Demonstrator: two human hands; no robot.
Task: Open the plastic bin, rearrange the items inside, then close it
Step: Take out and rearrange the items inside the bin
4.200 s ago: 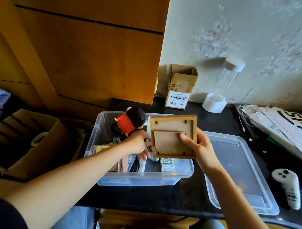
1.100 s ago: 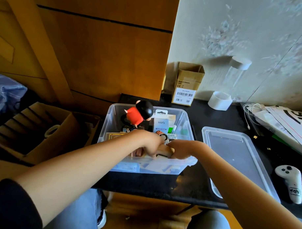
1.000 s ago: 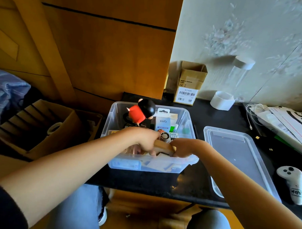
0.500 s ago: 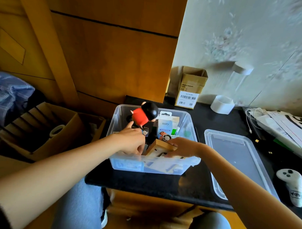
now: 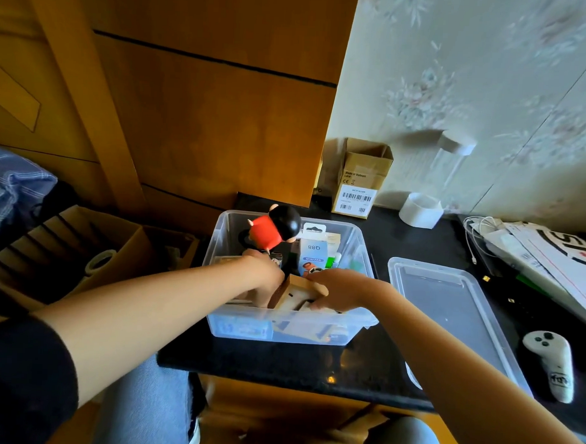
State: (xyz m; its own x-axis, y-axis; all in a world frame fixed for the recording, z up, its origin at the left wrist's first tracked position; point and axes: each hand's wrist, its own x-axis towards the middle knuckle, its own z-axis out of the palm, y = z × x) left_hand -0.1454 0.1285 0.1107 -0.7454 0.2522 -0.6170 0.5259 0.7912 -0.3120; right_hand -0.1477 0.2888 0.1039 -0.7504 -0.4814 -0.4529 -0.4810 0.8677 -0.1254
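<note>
The right hand (image 5: 341, 288) rests on the upper edge of a wooden frame (image 5: 294, 293) inside the plastic bin (image 5: 281, 331), its fingers curled down over the frame's near side and gripping it. The frame stands tilted on edge near the front of the bin. The left hand (image 5: 261, 272) is lowered into the bin just left of the frame; its fingers are hidden behind the frame and the bin contents, so whether it grips anything cannot be determined.

Bin contents: a toy figure (image 5: 276, 229) with a red body and black head projects above the rear rim. To its right stands a blue-and-white boxed mini fan (image 5: 314, 252). Flat cartons lie along the front wall.

The bin is clear, uncovered, and sits on a black table (image 5: 417, 246). Its lid (image 5: 448, 313) lies flat on the table just right of the bin. A white controller (image 5: 551, 360) lies right of the lid, near the table edge. At the rear, a small cardboard box (image 5: 361, 179) stands against the wall, with a white cup (image 5: 420, 209) to its right. Papers and a white cable (image 5: 480, 235) occupy the far right.
</note>
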